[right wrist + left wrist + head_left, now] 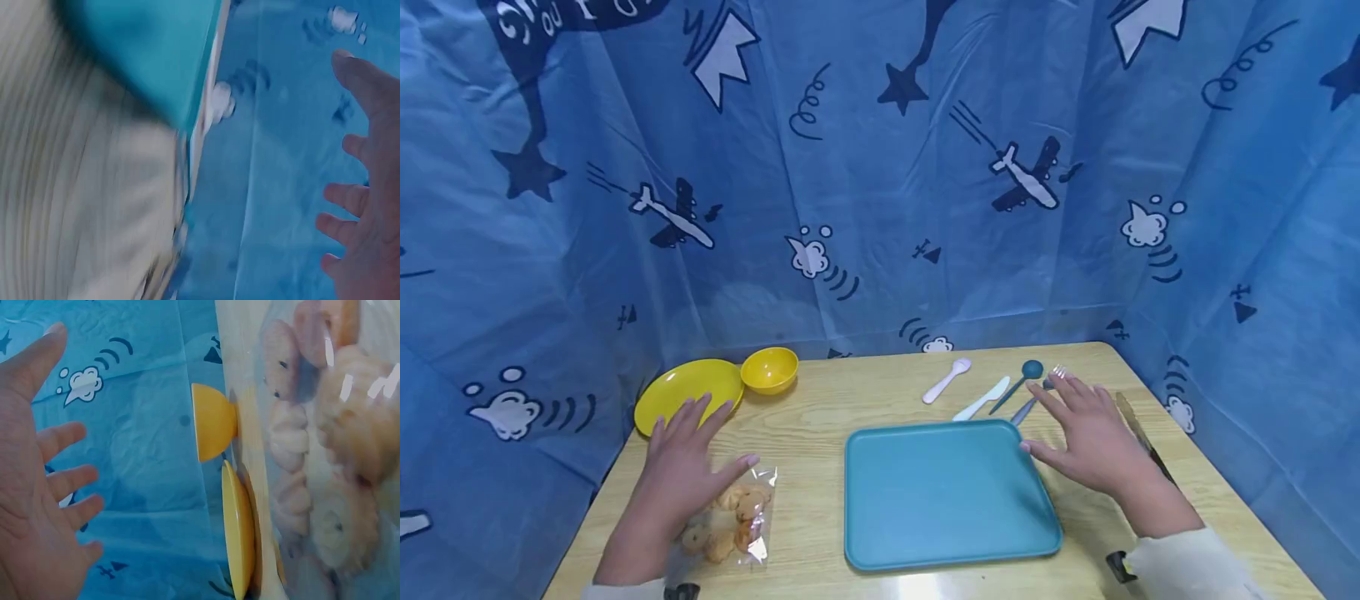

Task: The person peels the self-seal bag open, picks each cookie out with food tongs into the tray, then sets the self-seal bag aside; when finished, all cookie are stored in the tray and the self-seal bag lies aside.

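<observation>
My left hand (681, 479), fingers spread, hovers above a clear plastic bag of pastries (748, 512) and holds nothing. In the left wrist view the bag (331, 450) shows several baked pieces through its film. Beyond the fingertips lie a yellow plate (715, 379) and a yellow bowl (770, 372). My right hand (1093, 437) is spread over the table by the right edge of a teal tray (951, 496), also holding nothing. Around its fingers lie a fork (1024, 412), partly hidden, a dark teal spoon (1032, 369) and metal tongs (1138, 429).
A pale pink spoon (947, 381) and a pale knife (982, 400) lie behind the tray on the wooden table (808, 475). A blue printed curtain (880, 208) hangs along the table's back and sides.
</observation>
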`<state>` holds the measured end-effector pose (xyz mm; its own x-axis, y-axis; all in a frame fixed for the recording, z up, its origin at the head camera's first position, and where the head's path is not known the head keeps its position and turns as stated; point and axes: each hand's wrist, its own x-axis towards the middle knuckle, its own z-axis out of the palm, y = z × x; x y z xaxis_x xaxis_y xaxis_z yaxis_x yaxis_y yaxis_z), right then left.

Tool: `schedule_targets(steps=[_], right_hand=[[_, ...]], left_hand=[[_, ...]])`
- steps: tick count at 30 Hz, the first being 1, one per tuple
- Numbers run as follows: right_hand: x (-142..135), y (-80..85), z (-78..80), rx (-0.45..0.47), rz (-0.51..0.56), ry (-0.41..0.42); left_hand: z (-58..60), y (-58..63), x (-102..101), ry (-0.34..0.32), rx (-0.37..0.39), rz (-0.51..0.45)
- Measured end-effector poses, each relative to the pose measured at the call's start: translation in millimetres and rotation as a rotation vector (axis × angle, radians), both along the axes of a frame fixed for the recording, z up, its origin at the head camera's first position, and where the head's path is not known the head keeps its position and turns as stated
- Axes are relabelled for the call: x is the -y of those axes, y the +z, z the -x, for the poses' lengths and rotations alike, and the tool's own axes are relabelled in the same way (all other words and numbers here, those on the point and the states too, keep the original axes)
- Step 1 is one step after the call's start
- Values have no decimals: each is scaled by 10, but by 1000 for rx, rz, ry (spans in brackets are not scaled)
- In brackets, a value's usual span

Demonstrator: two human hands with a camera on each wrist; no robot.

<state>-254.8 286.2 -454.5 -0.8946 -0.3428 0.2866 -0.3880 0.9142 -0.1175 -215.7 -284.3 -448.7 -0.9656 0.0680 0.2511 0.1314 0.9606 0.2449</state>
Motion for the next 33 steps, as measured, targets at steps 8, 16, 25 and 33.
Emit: schedule_targets(steps=[8, 16, 25, 33], right_hand=[[763, 32, -209, 168, 250, 193], [1554, 0, -392, 196, 234, 389], [2394, -207, -546, 243, 120, 615], [2846, -417, -669, 200, 43, 707]], left_hand=[[-236, -121, 137, -19, 139, -97], [-382, -304, 276, -18, 271, -236], [-404, -535, 417, -48, 355, -306], [-422, -644, 509, -65, 361, -290]])
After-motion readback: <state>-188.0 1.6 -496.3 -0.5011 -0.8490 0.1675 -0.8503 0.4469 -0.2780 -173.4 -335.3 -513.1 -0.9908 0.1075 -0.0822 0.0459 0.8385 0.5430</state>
